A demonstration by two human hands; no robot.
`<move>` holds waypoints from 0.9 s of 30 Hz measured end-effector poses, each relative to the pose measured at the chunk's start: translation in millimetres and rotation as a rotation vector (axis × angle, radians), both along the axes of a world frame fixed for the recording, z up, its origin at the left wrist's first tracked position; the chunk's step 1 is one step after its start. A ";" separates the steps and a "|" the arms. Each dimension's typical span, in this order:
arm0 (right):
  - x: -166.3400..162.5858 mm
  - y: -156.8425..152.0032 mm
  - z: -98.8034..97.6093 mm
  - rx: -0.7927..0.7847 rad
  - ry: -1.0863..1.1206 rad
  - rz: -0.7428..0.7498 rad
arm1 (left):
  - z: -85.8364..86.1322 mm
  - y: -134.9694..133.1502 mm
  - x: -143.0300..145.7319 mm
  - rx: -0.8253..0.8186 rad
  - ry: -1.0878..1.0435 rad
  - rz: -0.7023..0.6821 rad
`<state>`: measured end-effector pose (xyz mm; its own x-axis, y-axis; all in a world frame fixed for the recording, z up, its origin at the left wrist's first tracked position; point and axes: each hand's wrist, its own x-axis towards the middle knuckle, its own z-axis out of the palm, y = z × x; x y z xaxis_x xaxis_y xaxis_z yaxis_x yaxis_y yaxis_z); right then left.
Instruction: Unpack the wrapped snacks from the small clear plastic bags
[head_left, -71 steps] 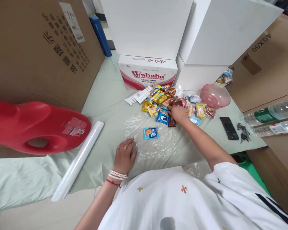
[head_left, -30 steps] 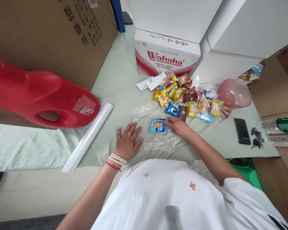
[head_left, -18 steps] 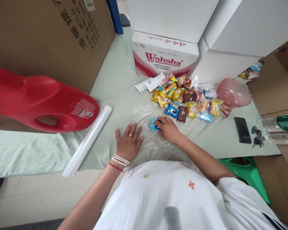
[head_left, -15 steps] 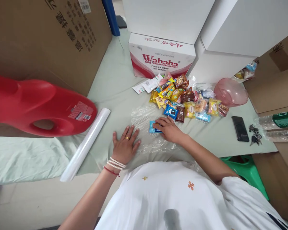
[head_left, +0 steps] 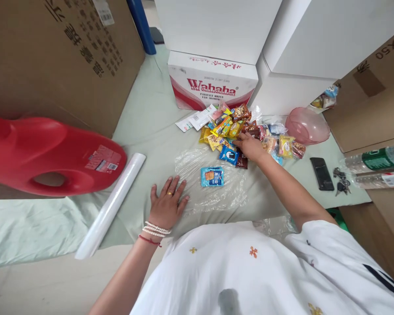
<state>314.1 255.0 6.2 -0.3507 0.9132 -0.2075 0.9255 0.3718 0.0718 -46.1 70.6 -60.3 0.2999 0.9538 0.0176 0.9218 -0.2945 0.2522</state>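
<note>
My left hand lies flat and open, fingers spread, on the left edge of a crinkled clear plastic sheet spread on the pale green cloth. A small blue snack packet lies alone in the middle of that sheet. My right hand reaches forward onto a pile of small snack packets beyond the sheet. Its fingers stretch to the left over the packets, and I see nothing lifted in them. A brown packet lies just under the wrist.
A roll of clear film and a red jug lie to the left. A Wahaha carton and white boxes stand behind the pile. To the right are a pink bowl, a phone, keys and water bottles.
My right hand has left the blue packet on the plastic sheet and moved forward onto the snack pile. My left hand has stayed flat on the sheet's edge.
</note>
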 end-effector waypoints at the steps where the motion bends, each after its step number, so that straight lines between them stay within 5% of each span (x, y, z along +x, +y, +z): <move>1: 0.6 1.3 -0.8 0.009 -0.017 0.029 | -0.1 -0.1 0.1 0.003 0.001 0.003; 10: -12.5 25.1 -10.0 0.026 -0.071 0.203 | -1.7 0.7 -1.2 0.014 0.014 -0.006; 15: 2.2 12.8 -5.2 0.227 0.213 -0.084 | -2.7 -0.2 -0.9 0.026 -0.010 -0.003; 20: 48.7 -12.1 25.1 0.376 0.789 -0.387 | -2.0 -0.2 -1.3 0.014 -0.041 0.004; 23: 49.2 -47.9 33.5 0.163 1.214 -0.638 | -0.3 -2.4 -0.1 0.003 -0.053 0.039; 27: -7.0 -103.5 13.0 -0.365 1.522 -0.853 | 1.8 -5.5 0.8 -0.004 -0.046 0.098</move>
<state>307.2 151.5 19.2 0.0921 0.9132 -0.3970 0.0163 -0.4000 -0.9164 -45.3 65.1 -58.5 0.2040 0.9786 0.0256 0.9335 -0.2024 0.2959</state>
